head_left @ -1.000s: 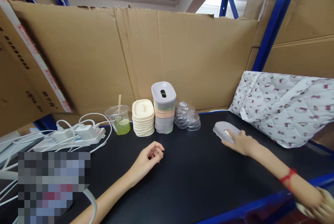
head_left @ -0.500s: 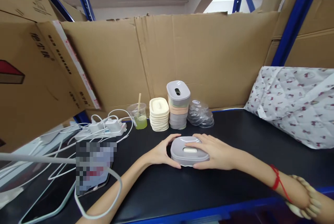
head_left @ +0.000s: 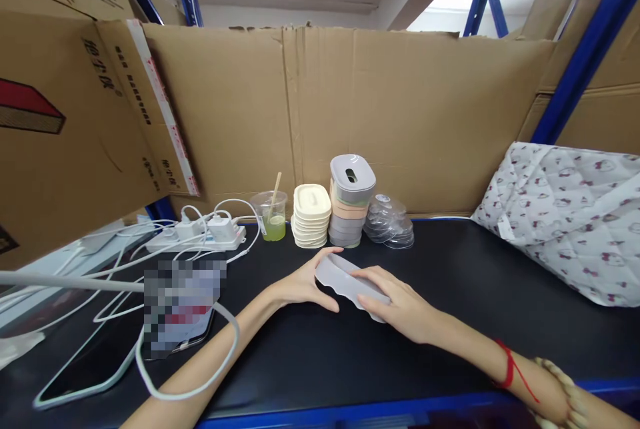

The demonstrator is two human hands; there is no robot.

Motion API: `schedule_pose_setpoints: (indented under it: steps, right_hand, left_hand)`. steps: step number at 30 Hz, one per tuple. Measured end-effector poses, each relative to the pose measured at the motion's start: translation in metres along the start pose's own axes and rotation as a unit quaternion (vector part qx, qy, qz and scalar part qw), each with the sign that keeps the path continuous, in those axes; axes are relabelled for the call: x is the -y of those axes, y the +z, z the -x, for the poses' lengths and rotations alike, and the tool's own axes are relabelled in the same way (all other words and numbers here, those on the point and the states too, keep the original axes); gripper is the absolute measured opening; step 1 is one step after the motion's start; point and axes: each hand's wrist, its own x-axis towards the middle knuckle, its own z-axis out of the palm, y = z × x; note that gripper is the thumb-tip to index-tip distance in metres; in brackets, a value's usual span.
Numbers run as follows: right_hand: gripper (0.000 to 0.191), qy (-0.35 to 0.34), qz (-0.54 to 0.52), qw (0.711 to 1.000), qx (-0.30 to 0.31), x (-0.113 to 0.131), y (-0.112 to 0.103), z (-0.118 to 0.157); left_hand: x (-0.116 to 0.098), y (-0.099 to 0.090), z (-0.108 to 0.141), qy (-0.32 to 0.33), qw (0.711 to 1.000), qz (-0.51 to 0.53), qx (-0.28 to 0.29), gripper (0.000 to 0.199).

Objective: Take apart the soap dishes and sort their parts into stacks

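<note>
A grey plastic cover (head_left: 343,277) with rounded corners and a wavy lower edge is tilted up on its side, low over the black tabletop (head_left: 440,369). My right hand (head_left: 413,309) grips its right end between thumb and fingers. My left hand (head_left: 300,282) is at its left end, thumb and fingers spread wide; the fingertips lie close to the far corner, and whether they touch it I cannot tell. Behind stand a stack of cream lids (head_left: 311,216) and a stack of grey and peach covers (head_left: 347,222), topped by a grey one with an oval slot.
Clear plastic domes (head_left: 389,224) lie right of the stacks. A cup (head_left: 274,221) with green drink and a straw stands left. White cables surround a power strip (head_left: 225,236) and two phones (head_left: 90,366). A patterned quilted bag (head_left: 570,216) sits right; cardboard (head_left: 230,109) walls the back.
The grey cover was upright with both hands around it. Now it is tipped on its side in my right hand, and my left hand has loosened and spread. The view has shifted slightly.
</note>
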Motion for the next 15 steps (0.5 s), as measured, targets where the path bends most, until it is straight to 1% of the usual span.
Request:
schedule_pose_setpoints:
  steps: [4,7,10,13,15]
  right_hand:
    - [0.056,-0.006,-0.050,0.999,0.005,0.002,0.006,-0.003]
    - [0.056,-0.014,-0.075,0.997,-0.014,-0.001,0.010,-0.003]
    - [0.058,-0.020,-0.098,0.995,-0.031,-0.002,0.014,-0.001]
    - [0.064,-0.017,-0.122,0.992,-0.014,-0.003,0.016,-0.001]
    - [0.070,-0.009,-0.152,0.988,-0.012,-0.005,0.017,-0.005]
  left_hand:
    - [0.017,0.001,-0.005,0.024,0.995,0.089,-0.028,0.085]
    - [0.024,0.006,-0.007,0.025,0.987,0.141,-0.070,0.088]
    - [0.017,0.015,-0.005,0.025,0.984,0.161,-0.076,0.082]
    - [0.007,0.021,-0.002,0.019,0.983,0.171,-0.057,0.073]
    - [0.004,0.021,-0.001,0.018,0.982,0.179,-0.048,0.067]
